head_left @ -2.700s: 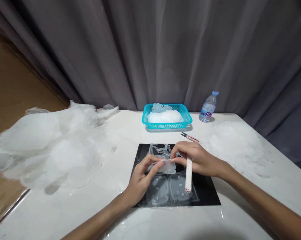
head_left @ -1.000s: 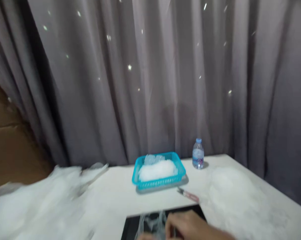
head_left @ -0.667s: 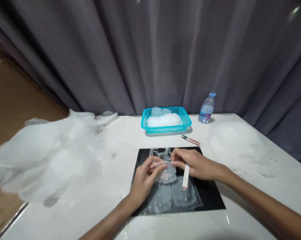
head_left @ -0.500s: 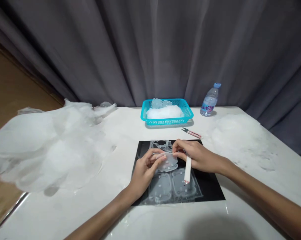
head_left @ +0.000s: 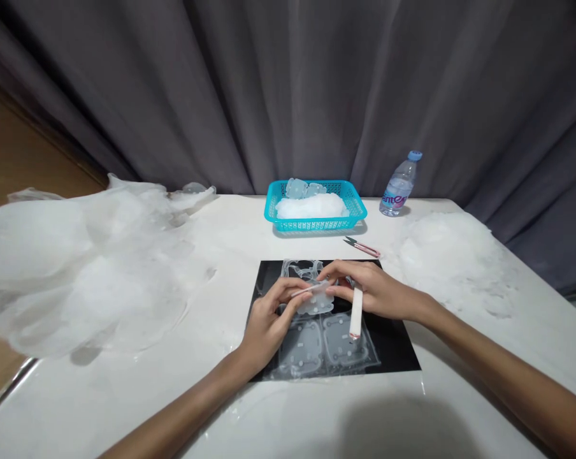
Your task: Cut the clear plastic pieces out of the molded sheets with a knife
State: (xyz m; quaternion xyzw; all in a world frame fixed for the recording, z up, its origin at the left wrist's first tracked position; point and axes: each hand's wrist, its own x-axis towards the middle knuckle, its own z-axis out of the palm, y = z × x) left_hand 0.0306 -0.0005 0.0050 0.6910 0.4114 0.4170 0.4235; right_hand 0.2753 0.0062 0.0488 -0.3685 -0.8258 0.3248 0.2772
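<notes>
My left hand (head_left: 274, 305) is closed, its thumb and fingers pinching the edge of a thin translucent plastic piece (head_left: 322, 287), tilted almost edge-on. My right hand (head_left: 367, 287) pinches around the opposite side of that piece. A flat white stick-like tool (head_left: 356, 313) with a reddish end is tucked in my right hand, pointing toward me; its other end is hidden by the fingers. Beneath both hands is a clear moulded plastic sheet (head_left: 303, 347) with rounded square panels, lying on a black mat (head_left: 396, 357).
Behind the mat lie pink-handled thread snips (head_left: 364, 247). A turquoise basket (head_left: 316, 225) holds white fluffy material and translucent pieces. A water bottle (head_left: 397, 189) stands to its right. White translucent heaps lie left (head_left: 111, 274) and right (head_left: 453, 255) on the white table.
The held plastic piece has tilted nearer to edge-on between my hands. My right fingers have shifted over its far edge. The whole view has moved slightly, raising the scene.
</notes>
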